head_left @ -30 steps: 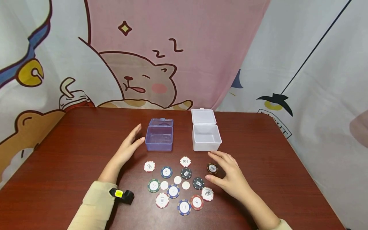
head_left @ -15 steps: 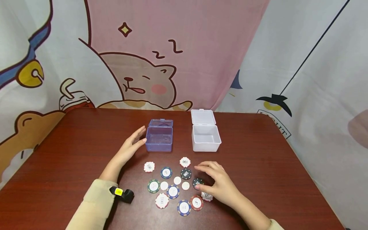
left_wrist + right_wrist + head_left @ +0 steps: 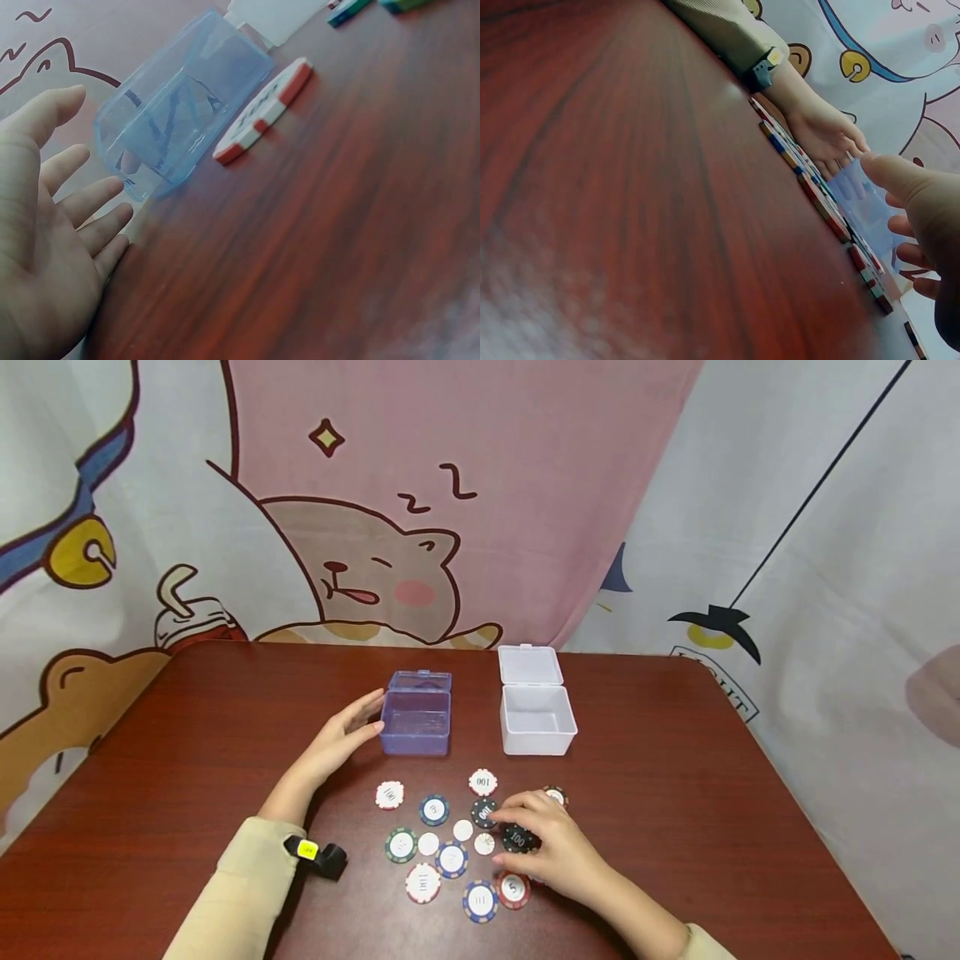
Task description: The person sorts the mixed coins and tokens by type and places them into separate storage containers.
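Observation:
My left hand (image 3: 337, 747) lies at the left side of an open blue clear plastic box (image 3: 416, 744), its fingers loosely extended; the head view does not settle whether they touch. In the left wrist view the left hand (image 3: 52, 202) holds nothing. Over the right part of a group of poker chips, my right hand (image 3: 555, 847) hovers with thumb and fingers apart. Nothing shows between them in the right wrist view. Closest to its fingertips are a black 100 chip (image 3: 483, 811), another black 100 chip (image 3: 517, 838) and a small whitish disc (image 3: 484, 845). A white-and-red chip beneath the hand is mostly hidden.
An open white plastic box (image 3: 536, 742) stands right of the blue one. Several other chips lie flat nearby, among them a red chip (image 3: 513, 889), a blue chip (image 3: 480, 902) and a green chip (image 3: 401, 845). A printed curtain (image 3: 570, 485) hangs behind the table (image 3: 675, 735).
My right hand has moved left from beside the brown-edged chip to over the black chips, and that chip shows again behind it. My left hand has come slightly nearer the blue box.

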`<move>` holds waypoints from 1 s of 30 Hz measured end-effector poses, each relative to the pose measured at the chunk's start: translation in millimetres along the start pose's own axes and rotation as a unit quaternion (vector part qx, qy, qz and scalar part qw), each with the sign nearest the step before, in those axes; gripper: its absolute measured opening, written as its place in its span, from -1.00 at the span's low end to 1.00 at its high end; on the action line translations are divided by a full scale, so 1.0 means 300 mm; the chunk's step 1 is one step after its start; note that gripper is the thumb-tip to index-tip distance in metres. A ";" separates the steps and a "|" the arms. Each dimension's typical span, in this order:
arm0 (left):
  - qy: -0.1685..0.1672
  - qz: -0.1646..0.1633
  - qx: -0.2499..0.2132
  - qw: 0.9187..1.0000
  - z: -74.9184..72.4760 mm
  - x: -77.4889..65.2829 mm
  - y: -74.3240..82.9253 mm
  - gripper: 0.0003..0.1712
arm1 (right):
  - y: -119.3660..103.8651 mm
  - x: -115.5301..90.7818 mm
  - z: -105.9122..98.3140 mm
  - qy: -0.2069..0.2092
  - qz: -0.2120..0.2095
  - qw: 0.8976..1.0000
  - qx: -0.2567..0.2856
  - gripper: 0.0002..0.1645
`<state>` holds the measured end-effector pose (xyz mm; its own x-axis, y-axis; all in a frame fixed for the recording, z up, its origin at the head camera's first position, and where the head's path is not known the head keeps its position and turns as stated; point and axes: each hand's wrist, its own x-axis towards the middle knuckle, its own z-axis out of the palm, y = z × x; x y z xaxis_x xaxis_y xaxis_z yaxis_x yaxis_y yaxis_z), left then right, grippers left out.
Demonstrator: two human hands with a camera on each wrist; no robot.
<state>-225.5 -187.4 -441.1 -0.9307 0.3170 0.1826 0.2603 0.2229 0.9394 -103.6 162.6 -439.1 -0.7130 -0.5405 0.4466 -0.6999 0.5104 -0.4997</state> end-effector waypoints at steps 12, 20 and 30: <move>-0.022 0.005 -0.020 1.000 -0.012 0.000 -0.009 -0.35 | 0.009 0.005 0.021 -0.006 -0.036 0.999 -0.017 -0.53; -0.035 0.010 -0.024 0.999 -0.014 0.008 -0.013 -0.35 | 0.022 0.009 0.021 -0.021 -0.032 0.999 -0.035 -0.56; -0.041 0.012 -0.025 0.999 -0.011 0.004 -0.013 -0.35 | 0.022 0.006 0.028 -0.031 -0.029 0.998 -0.041 -0.57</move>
<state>-228.6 -190.8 -443.5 -0.8998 0.3959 0.1832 0.2673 0.1686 0.9487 -109.3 159.5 -447.8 -0.6691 -0.6095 0.4252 -0.7427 0.5285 -0.4112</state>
